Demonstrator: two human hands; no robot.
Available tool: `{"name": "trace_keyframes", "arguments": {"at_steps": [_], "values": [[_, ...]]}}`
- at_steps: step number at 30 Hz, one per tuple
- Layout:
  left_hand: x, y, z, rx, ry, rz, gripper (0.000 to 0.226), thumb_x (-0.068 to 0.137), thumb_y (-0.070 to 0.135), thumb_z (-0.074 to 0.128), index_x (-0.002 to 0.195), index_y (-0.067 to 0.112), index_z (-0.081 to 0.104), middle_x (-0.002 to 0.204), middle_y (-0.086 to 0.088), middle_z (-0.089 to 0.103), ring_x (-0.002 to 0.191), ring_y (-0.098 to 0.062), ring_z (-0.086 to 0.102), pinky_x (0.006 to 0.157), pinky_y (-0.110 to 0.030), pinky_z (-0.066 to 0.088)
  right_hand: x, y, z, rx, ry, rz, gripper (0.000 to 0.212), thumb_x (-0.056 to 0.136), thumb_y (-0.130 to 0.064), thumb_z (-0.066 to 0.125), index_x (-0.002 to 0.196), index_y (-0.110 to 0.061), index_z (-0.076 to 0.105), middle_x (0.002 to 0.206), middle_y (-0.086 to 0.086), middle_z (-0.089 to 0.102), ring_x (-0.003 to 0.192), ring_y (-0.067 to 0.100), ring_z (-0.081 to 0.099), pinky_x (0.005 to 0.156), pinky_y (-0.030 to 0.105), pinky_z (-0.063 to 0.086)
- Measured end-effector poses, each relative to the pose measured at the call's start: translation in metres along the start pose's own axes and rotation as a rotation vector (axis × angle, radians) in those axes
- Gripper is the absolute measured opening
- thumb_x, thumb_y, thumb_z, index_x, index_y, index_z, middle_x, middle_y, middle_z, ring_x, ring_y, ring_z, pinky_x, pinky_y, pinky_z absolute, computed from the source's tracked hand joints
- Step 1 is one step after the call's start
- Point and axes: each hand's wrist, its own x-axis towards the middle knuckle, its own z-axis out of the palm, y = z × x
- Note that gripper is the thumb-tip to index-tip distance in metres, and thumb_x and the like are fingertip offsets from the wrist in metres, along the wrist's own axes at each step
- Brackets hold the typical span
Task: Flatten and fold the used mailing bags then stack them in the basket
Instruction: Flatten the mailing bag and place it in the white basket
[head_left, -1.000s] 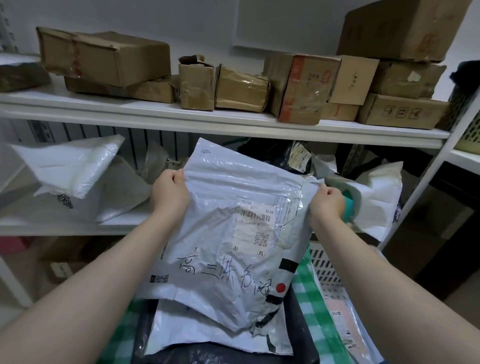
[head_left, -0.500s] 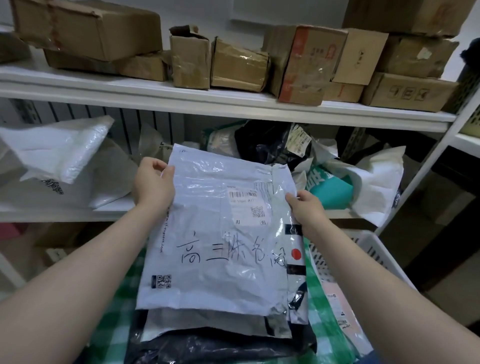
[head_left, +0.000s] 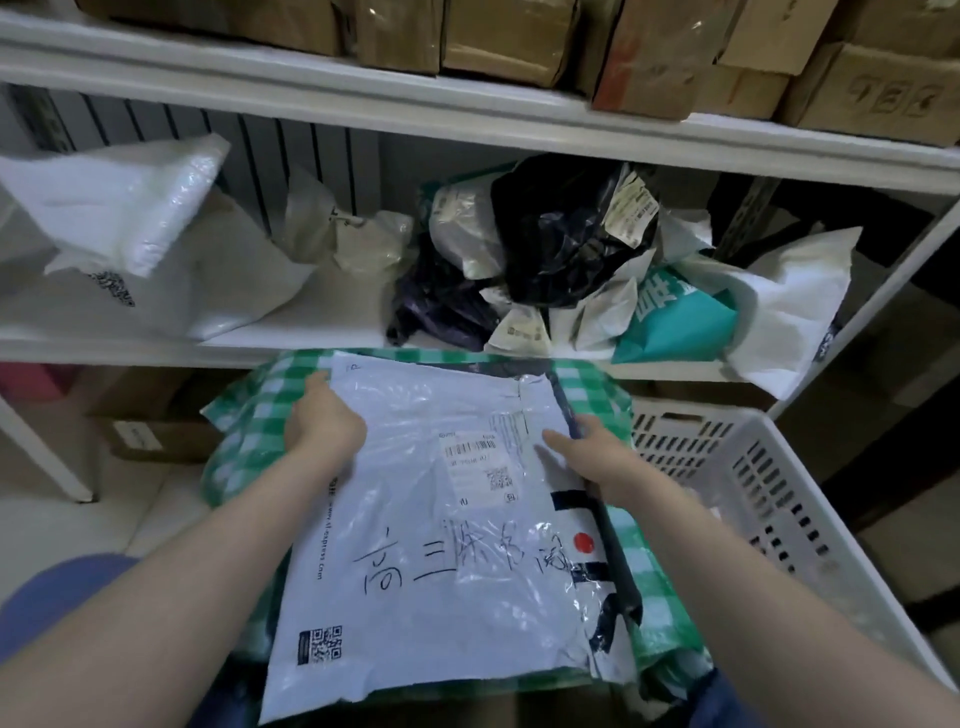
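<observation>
The white mailing bag (head_left: 441, 571) lies flat and face up in front of the person, on a green-and-white checked cloth (head_left: 244, 426). Its thin plastic is glossy and finely creased. It carries a rectangular barcode label (head_left: 472, 457) near the top, black handwritten characters across the middle, a red dot at the right and a small square code at the lower left. A dark bag (head_left: 621, 566) lies under it and shows as a narrow strip along its right edge. The left hand (head_left: 324, 423) rests on the bag's upper left corner, its grip wide, fingers stretched forward and pressing the plastic down. The right hand (head_left: 600, 460) lies on the right edge with a straight finger pointing across the bag. Its grip is wide too, closed on nothing that shows. Just beside the cloth on the right stands the basket (head_left: 779, 467), white rigid plastic with slotted walls. Behind the cloth runs a white shelf (head_left: 311, 332) with more bags. These are a crumpled black bag (head_left: 566, 244) with a torn label, a teal bag (head_left: 675, 327), and at the left a puffy white padded bag (head_left: 130, 208). Brown cardboard boxes (head_left: 498, 36), some taped, line the shelf above.
</observation>
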Motion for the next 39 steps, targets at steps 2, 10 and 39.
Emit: {"name": "trace_keyframes", "arguments": {"at_steps": [2, 10, 39], "values": [[0.0, -0.004, 0.003, -0.06, 0.05, 0.044, 0.064, 0.088, -0.003, 0.053, 0.145, 0.022, 0.038, 0.123, -0.016, 0.06, 0.102, -0.037, 0.059, 0.08, -0.039, 0.049, 0.002, 0.014, 0.002, -0.005, -0.07, 0.016, 0.048, 0.088, -0.027, 0.071, 0.128, -0.014, 0.047, 0.117, 0.0, 0.065, 0.097, 0.018, 0.066, 0.088, 0.038, 0.056], [-0.006, 0.014, 0.003, -0.015, 0.238, 0.33, 0.065, 0.093, 0.021, 0.062, 0.15, 0.026, 0.031, 0.148, -0.013, 0.038, 0.132, -0.034, 0.036, 0.105, -0.042, 0.03, 0.005, 0.011, -0.008, -0.156, 0.304, -0.201, 0.058, 0.096, -0.016, 0.059, 0.147, -0.028, 0.035, 0.118, 0.009, 0.055, 0.088, 0.023, 0.059, 0.08, 0.036, 0.049], [-0.055, -0.017, 0.07, 0.646, 0.095, 0.562, 0.071, 0.089, 0.074, 0.005, 0.151, 0.044, -0.012, 0.159, 0.003, -0.028, 0.145, -0.034, -0.024, 0.111, -0.066, -0.014, 0.003, 0.032, 0.055, -0.893, 0.366, -0.388, 0.068, 0.088, -0.074, 0.018, 0.136, -0.035, 0.045, 0.162, 0.001, 0.012, 0.148, 0.035, 0.003, 0.112, 0.068, 0.001]]}}
